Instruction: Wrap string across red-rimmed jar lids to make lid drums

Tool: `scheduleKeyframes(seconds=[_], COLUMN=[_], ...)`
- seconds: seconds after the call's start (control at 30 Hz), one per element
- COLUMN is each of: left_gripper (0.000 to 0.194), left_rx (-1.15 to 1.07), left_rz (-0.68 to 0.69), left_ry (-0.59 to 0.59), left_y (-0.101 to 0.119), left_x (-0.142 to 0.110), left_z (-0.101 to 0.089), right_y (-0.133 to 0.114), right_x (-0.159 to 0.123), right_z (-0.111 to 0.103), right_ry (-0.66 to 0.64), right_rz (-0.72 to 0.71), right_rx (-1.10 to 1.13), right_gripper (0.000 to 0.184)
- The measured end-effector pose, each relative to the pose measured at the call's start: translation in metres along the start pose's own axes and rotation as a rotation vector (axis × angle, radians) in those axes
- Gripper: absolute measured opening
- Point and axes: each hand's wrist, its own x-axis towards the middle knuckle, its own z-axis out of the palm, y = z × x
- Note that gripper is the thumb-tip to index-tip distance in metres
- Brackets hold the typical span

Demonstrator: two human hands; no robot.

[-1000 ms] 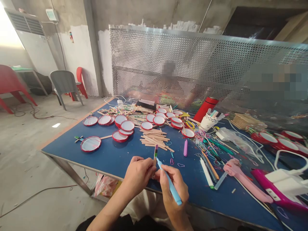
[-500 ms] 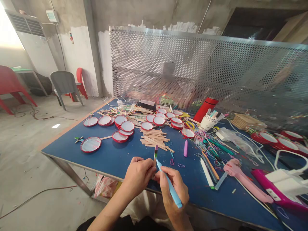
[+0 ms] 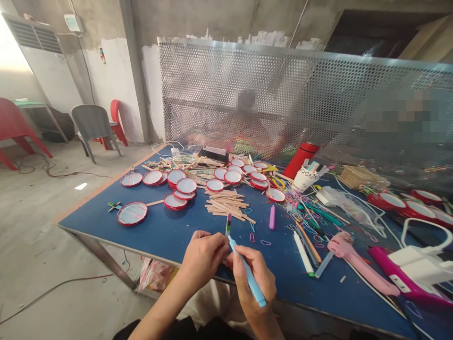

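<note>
Hands barely move from the earlier views, and only our view tips a little. Our left hand (image 3: 203,257) is still closed, pinching a thin wood stick (image 3: 228,224) that stands up over the front edge of the blue surface (image 3: 148,226). The top of the stick has bands of color on it. Our right hand (image 3: 255,278) is closed too, and it grips a light blue pen (image 3: 260,297). The tip of the pen sits right by the stick, low down and close to our left hand, but we cannot tell if it touches

Ahead of us lie round discs (image 3: 186,185) with red rims, and one has a stick fixed on like a handle. Beside them is a pile of loose sticks (image 3: 226,205). Off to the right we see a purple pen (image 3: 272,217), small rubber bands (image 3: 262,242), a white cup (image 3: 304,178) full of pens, a red flask (image 3: 300,158) and a pink tool (image 3: 354,262). Behind a metal screen (image 3: 247,80) with many holes sits a person (image 3: 247,132), hard to see through it
</note>
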Motion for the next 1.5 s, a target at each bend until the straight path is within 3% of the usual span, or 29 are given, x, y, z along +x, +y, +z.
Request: scheduleKeyframes(seconds=[0.2, 0.5, 1.5], left_gripper=[0.029, 0.026, 0.026], left_rx=[-0.024, 0.019, 0.021], left_rz=[0.016, 0.014, 0.019], left_ry=[-0.001, 0.014, -0.004], left_y=[-0.0015, -0.0007, -0.0011], left_x=[-0.0002, 0.0001, -0.0001], left_z=[0.0008, -0.0006, 0.0002], right_y=[0.0006, -0.0037, -0.0016], right_x=[-0.0012, 0.0046, 0.0008], right_z=[0.0011, -0.0001, -0.0005], right_ry=[0.052, 0.003, 0.006], right_rz=[0.039, -0.035, -0.036], right_rx=[0.022, -0.025, -0.02], right_gripper=[0.014, 0.014, 0.014])
